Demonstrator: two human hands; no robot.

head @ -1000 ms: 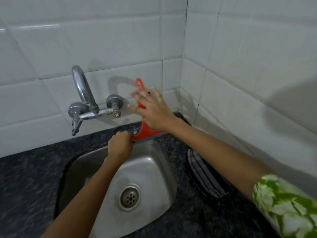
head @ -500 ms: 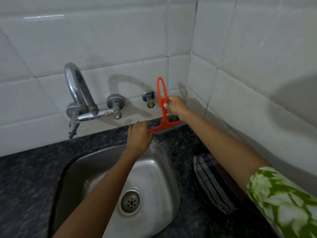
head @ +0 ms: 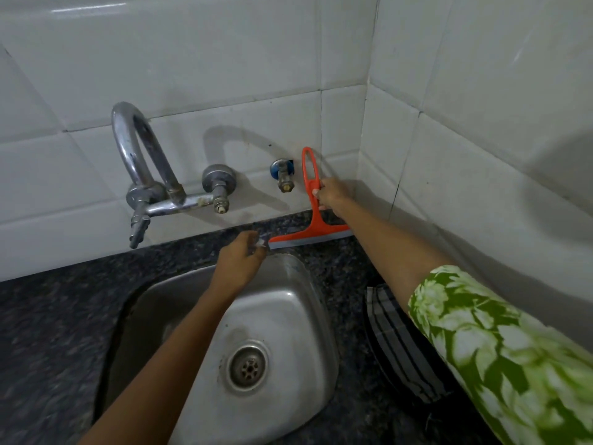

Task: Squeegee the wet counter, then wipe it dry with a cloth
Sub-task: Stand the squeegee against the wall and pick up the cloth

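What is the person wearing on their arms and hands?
The right arm has a green sleeve with a white leafy flower print, covering the upper part. The left arm shows no sleeve. Both the left hand and right hand are bare: no gloves or rings visible.

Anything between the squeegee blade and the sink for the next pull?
Nothing lying on the counter strip between squeegee and sink. Only the left hand, pinching the blade's left end at the rim, is there. Right hand holds the handle.

Both arms stretched forward, right hand point(head: 330, 194) fisted — left hand point(head: 242, 256) curled, fingers pinched
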